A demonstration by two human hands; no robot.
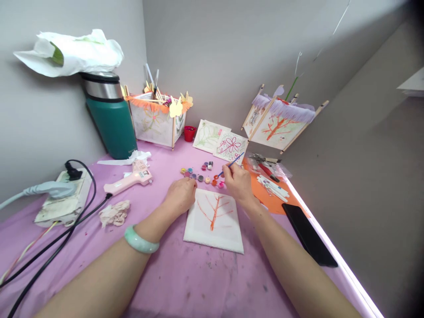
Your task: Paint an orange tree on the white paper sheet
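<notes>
My right hand [237, 180] grips a thin blue paintbrush [236, 160], its lower end at the orange pot in a row of small paint pots [207, 180]. Closed beside the left end of that row is my left hand [181, 194], near the top left corner of a white sheet. Whether its curled fingers hold anything is hidden. Between my forearms lies the white sheet [228, 234] on a thicker white pad, with an orange branching tree painted on it. A few more paint pots [207, 165] sit just behind the row.
To the left are a pink glue gun [127, 182], crumpled tissue [115, 213], a power strip [64, 198] with cords and a green bottle [111, 126]. Paper lanterns [154, 123] and painted cards [210, 136] stand behind. At right lie orange paper [261, 194] and a black phone [308, 234].
</notes>
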